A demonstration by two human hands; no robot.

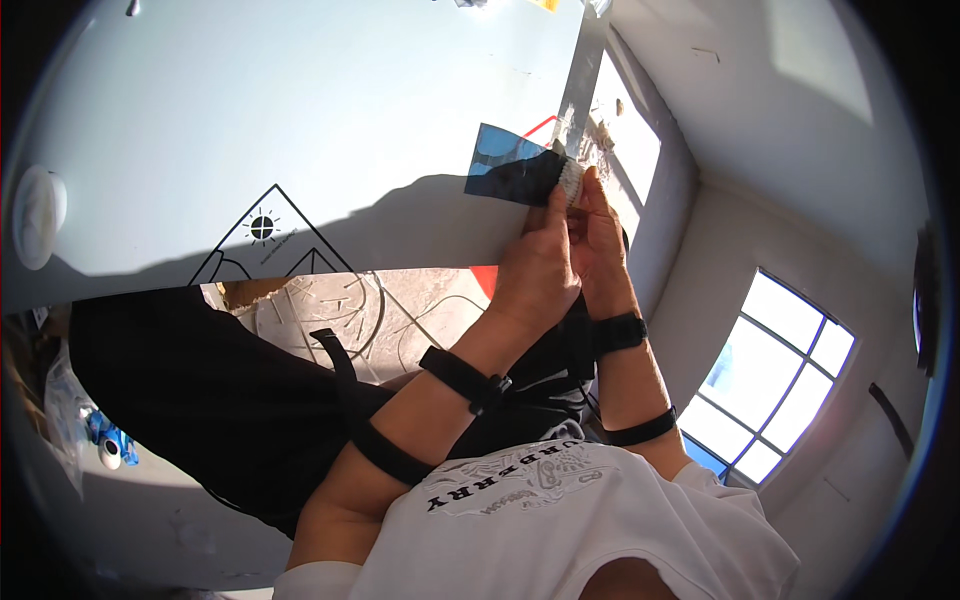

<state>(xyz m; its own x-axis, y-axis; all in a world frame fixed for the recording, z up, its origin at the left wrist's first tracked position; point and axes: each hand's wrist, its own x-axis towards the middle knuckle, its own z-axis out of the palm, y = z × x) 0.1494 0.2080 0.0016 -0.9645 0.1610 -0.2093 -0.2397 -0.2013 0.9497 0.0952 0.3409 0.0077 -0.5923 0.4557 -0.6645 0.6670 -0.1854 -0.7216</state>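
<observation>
At the right edge of the pale tabletop (330,110), both of my hands come together. My left hand (540,265) is closed, its fingertips pressed to a small white piece with a ridged, bristly surface (571,182). From the other side my right hand (601,235) pinches the same piece, thumb and fingers close together. A translucent blue rectangular sheet (502,160) lies on the tabletop beside the piece, its right part in dark shadow. Whether the sheet is joined to the white piece, I cannot tell. My fingers partly hide the piece's lower end.
A round white object (40,217) sits at the tabletop's left end. Below the front edge, thin cables (400,320) and scattered debris lie on the floor. A plastic bag (68,420) with blue items is at the lower left. A wall with a window (770,375) stands to the right.
</observation>
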